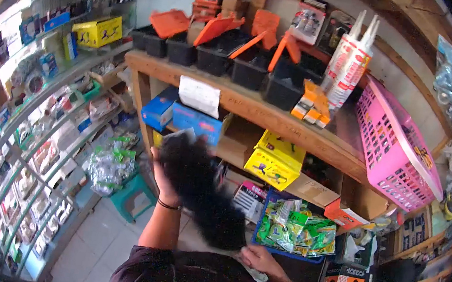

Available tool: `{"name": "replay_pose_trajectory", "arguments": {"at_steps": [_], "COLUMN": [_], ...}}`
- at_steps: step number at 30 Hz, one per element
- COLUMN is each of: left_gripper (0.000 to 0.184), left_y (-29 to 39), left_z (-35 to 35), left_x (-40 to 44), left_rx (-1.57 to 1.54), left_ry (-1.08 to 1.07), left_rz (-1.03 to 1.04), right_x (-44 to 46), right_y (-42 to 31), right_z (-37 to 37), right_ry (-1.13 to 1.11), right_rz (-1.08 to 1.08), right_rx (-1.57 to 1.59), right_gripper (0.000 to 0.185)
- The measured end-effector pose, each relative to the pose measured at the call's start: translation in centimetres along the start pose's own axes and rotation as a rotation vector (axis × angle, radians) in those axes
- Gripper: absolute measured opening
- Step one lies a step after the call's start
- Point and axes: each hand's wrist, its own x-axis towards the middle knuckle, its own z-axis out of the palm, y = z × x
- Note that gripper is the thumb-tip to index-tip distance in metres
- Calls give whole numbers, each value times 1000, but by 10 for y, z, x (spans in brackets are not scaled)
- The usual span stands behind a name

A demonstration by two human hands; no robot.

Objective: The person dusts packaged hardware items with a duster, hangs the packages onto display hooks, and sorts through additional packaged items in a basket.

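Note:
A long, black, fluffy object (198,185), blurred by motion, stretches across the middle of the view in front of the shelf. My left hand (162,174) supports its upper left end from the side, the fingers partly hidden behind it. At its lower right end, my right hand (258,259) is closed near the tip. A small pale piece (256,274) hangs beneath the right hand. Above the left hand, a light grey flat piece (180,135) shows behind the black object.
Black bins (213,58) and white-red tubes (349,66) stand on a wooden shelf (241,106). A pink basket (392,144) leans at right. Below are a yellow box (274,158) and a blue crate (280,251) of green packets. A green stool (137,200) stands left.

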Motion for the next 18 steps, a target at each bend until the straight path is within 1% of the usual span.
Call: {"name": "replay_pose_trajectory", "arguments": {"at_steps": [1,2,4,5,6,8,9,10,12,13,14,15,16,17,18], "left_gripper": [65,64,64,70,70,69,68,67,63,67,69,72,74,78,77], "left_y": [-3,-2,-3,-7,-9,-11,-10,-14,-12,-12,-15,-14,-14,-19,-17], "left_z": [-15,-9,15,12,9,19,1,-9,-2,3,-2,-6,-9,-13,-21], "left_x": [12,23,25,32,39,44,51,60,57,60,63,63,64,69,83], "left_rx": [19,-21,-74,-129,-104,537,54,-134,-91,-103,-54,-98,-143,-101,-258], "left_ry": [-136,-302,170,54,139,313,-331,-462,6,-10,24,-99,-224,-348,-548], "left_rz": [-21,-51,-13,-14,-37,79,-185,-186,-112,-122,-133,-188,-244,-181,-320], "right_x": [5,7,9,8,10,14,16,14,9,11,11,11,12,13,13], "right_y": [-2,-5,-20,-38,-37,-29,-27,-29,-38,-40,-41,-43,-45,-47,-48], "right_z": [-1,1,11,11,14,23,26,23,14,14,15,16,18,19,21], "right_ry": [-9,18,247,244,261,109,104,116,108,114,127,140,149,165,179], "right_rz": [-121,-128,45,75,78,-69,-143,-139,87,94,132,171,181,162,143], "right_rx": [-83,-78,373,476,480,348,325,321,634,632,516,400,403,380,356], "right_gripper": [34,34,35,34,34,37,38,38,34,34,34,34,34,34,34]}}
